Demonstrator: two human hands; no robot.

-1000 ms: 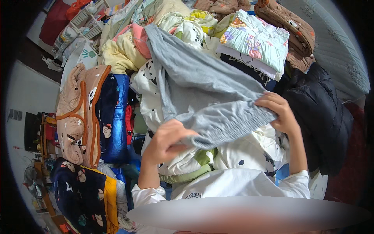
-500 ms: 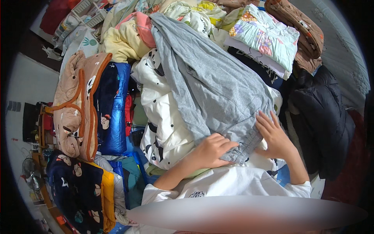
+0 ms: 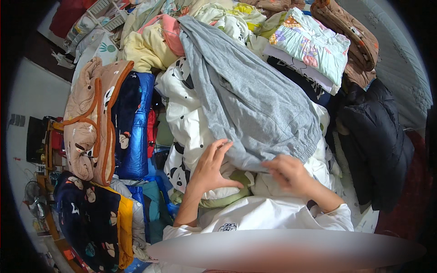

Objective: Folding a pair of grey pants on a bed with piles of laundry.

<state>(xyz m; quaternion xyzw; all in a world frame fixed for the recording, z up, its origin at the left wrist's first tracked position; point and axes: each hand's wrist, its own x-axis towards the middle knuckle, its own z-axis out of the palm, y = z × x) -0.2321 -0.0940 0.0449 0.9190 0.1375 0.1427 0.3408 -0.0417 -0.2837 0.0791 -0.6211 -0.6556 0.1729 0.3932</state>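
Observation:
A pair of grey sweatpants lies spread over white panda-print bedding. The gathered waistband is at the near right, and the legs run toward the far left. My left hand is at the near left edge of the pants, thumb and fingers wide apart, with fingertips at the cloth. Over the near edge of the pants, left of the waistband, is my right hand. Its fingers look bent but are smeared by motion, so whether they pinch the cloth is unclear.
At the left are a folded brown quilted garment, a shiny blue garment and a dark patterned one. A folded pale printed stack is at the far right, a black puffer jacket at the right. Heaped clothes lie at the back.
Both hands have left the waistband and shifted left. My left hand has spread open at the pants' left edge. The near edge of the pants now lies farther from me.

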